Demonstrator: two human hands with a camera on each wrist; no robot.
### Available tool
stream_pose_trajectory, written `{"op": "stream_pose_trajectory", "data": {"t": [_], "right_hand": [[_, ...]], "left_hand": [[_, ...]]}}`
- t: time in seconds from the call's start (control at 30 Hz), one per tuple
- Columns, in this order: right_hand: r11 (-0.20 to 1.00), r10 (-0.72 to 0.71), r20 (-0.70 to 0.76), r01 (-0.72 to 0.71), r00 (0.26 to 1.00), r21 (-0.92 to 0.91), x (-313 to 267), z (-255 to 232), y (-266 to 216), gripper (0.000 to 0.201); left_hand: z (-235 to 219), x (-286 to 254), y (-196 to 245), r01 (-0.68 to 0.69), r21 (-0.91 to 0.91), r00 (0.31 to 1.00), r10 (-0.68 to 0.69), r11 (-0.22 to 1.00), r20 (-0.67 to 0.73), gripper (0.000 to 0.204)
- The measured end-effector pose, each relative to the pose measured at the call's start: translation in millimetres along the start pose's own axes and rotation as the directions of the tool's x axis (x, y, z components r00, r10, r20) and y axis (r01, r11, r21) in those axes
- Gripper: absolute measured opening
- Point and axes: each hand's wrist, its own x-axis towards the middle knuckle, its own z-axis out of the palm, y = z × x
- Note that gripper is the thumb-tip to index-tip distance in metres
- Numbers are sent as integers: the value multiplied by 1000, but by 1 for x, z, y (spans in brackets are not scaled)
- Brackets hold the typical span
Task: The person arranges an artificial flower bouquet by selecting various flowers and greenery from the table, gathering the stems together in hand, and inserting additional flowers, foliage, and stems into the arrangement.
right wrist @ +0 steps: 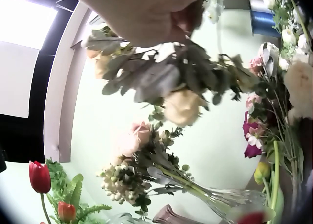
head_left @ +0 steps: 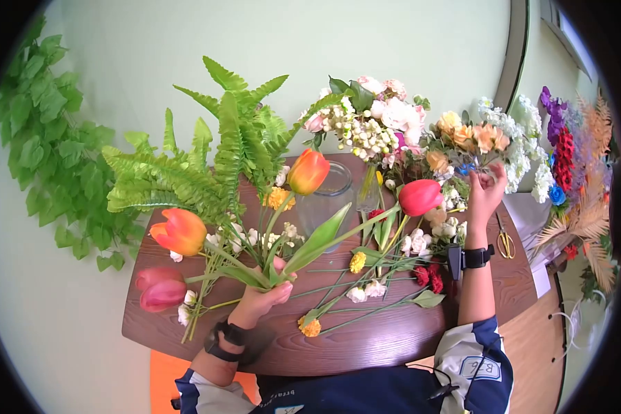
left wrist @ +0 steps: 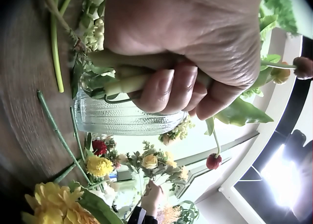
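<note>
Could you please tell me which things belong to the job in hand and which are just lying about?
Likely in the job:
- left hand, gripping tulips
- right hand, near peach roses
- glass vase

Likely just lying about:
- scissors, untouched
- hanging vine
- red flowers beyond the table

From over here, I see the person's left hand with fingers curled, toward ten o'clock; the right hand, fingers bent, reaches toward one.
</note>
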Motion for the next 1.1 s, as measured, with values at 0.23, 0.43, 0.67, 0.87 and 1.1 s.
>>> {"op": "stream_pose_trajectory", "data": {"t": [0.23,0.43,0.67,0.87,1.1], "right_hand": [[710,639,197,-472,743,-523,3,-23,38,16],[755,654,254,-594,713,-276,24,-36,42,21],[793,510,351,-587,785,161,26,-37,17,16],[763,449,444,-592,775,262,34,-44,22,15],[808,224,89,-236,971,539,51,-38,-44,16]], "left_hand": [[0,1,-1,-17,2,1000,17,1000,-20,19],[-1,1,-2,-20,5,1000,20,1000,-7,20],[-1,2,-1,-17,24,1000,17,1000,-24,19],[-1,2,-2,-21,10,999,22,1000,-44,21],[-4,-1,-4,21,11,1000,-21,1000,-20,26]]}}
